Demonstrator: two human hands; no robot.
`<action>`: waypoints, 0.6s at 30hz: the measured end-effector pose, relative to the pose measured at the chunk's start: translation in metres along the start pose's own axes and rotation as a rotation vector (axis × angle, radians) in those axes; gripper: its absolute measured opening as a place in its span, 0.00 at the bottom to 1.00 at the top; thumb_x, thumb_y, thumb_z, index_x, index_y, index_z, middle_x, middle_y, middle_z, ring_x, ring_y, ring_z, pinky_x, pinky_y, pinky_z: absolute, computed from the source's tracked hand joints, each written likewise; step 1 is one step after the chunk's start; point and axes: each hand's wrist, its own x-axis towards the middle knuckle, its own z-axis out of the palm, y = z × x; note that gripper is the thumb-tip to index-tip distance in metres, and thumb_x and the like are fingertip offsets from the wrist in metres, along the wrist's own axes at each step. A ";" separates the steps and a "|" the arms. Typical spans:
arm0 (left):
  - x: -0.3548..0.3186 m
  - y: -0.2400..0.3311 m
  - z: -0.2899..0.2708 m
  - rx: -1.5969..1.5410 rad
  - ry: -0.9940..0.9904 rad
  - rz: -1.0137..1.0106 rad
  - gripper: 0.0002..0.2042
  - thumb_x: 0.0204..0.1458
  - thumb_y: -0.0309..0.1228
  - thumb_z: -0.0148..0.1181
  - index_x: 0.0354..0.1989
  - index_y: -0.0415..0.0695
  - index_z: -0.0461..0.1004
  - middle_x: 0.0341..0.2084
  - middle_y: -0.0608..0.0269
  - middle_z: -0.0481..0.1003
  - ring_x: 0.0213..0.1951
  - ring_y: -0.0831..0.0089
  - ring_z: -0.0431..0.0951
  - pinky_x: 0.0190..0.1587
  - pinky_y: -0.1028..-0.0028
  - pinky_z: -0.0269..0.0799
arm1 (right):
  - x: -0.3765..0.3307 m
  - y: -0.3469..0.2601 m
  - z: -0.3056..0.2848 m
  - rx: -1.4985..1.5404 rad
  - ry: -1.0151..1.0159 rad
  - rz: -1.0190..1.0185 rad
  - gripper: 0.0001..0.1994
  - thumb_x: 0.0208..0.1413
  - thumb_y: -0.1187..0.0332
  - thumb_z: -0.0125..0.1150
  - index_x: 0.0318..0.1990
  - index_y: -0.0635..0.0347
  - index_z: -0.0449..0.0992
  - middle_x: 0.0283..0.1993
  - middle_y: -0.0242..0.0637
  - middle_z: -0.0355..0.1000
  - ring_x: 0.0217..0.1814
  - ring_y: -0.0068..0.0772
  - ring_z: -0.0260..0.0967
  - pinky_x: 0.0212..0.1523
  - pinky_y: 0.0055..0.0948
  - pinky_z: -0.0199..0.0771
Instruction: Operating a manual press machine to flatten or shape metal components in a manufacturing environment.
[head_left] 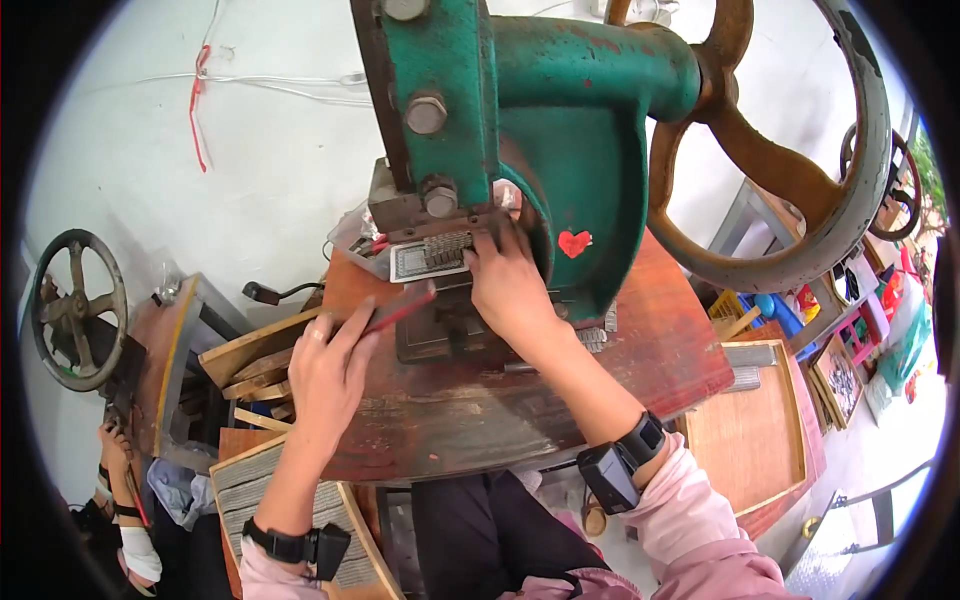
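Observation:
My left hand (328,370) is closed around a flat, dark red stick-like tool (402,306), which points up and right toward the press. A ring is on one of its fingers. My right hand (510,285) reaches under the head of the green hand press (570,150), its fingers bent down by the dark metal block; their tips are shaded, and what they pinch is hidden. Just left of those fingers, rows of small grey metal pieces (447,247) lie on a white-edged patterned plate (408,263). Below is the press's dark metal base (430,335).
The press's large handwheel (855,200) stands at upper right. More grey metal strips (592,340) lie on the red-brown table (480,425). A wooden tray (790,420) is at right, another with grey strips (255,490) at lower left. A co-worker's hand (115,445) shows far left.

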 end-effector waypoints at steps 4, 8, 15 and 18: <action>0.029 -0.001 0.024 0.030 -0.049 -0.012 0.13 0.48 0.34 0.62 0.43 0.48 0.78 0.25 0.58 0.69 0.31 0.60 0.72 0.33 0.66 0.66 | -0.030 -0.015 -0.024 0.255 0.047 0.010 0.24 0.55 0.74 0.54 0.58 0.72 0.58 0.60 0.61 0.55 0.62 0.64 0.52 0.61 0.49 0.55; 0.054 0.001 0.031 -0.025 -0.145 -0.100 0.16 0.47 0.43 0.63 0.40 0.47 0.79 0.31 0.58 0.73 0.34 0.60 0.73 0.35 0.63 0.67 | -0.078 -0.016 -0.057 0.309 -0.003 0.001 0.25 0.54 0.74 0.56 0.58 0.71 0.59 0.59 0.60 0.56 0.61 0.62 0.54 0.60 0.48 0.57; 0.054 0.007 0.049 0.104 -0.309 -0.302 0.24 0.53 0.51 0.53 0.54 0.52 0.71 0.51 0.49 0.68 0.57 0.52 0.62 0.55 0.44 0.49 | -0.143 0.025 -0.066 0.184 -0.051 0.126 0.22 0.51 0.74 0.59 0.54 0.67 0.66 0.55 0.53 0.62 0.56 0.55 0.59 0.56 0.43 0.62; 0.053 0.014 0.049 0.137 -0.424 -0.331 0.25 0.56 0.52 0.49 0.59 0.55 0.66 0.57 0.44 0.62 0.62 0.47 0.53 0.58 0.39 0.42 | -0.143 0.020 -0.069 0.230 -0.018 0.158 0.20 0.52 0.73 0.59 0.53 0.64 0.68 0.54 0.51 0.64 0.56 0.54 0.61 0.56 0.41 0.62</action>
